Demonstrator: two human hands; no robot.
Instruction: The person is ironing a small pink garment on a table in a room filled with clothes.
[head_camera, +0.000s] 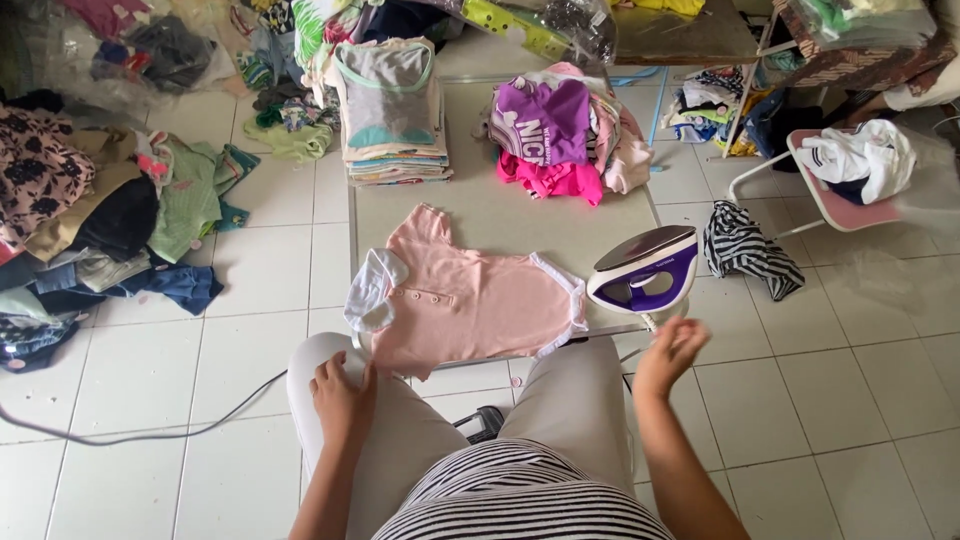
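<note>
Neither grip holds anything: left hand (342, 395) rests flat by the pink shirt (470, 300)'s hem, right hand (668, 352) open below the iron (642, 268). Shirt looks soft, light; take hems.

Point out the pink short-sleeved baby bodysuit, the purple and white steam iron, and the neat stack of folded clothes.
pink short-sleeved baby bodysuit (470, 300), head view, middle of its chest panel.
purple and white steam iron (640, 272), head view, purple side of its body.
neat stack of folded clothes (392, 105), head view, grey top garment.

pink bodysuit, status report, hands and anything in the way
Left hand open at pink bodysuit edge. Right hand open, empty, near iron. Bodysuit flat on board. Nothing obstructing.
</note>
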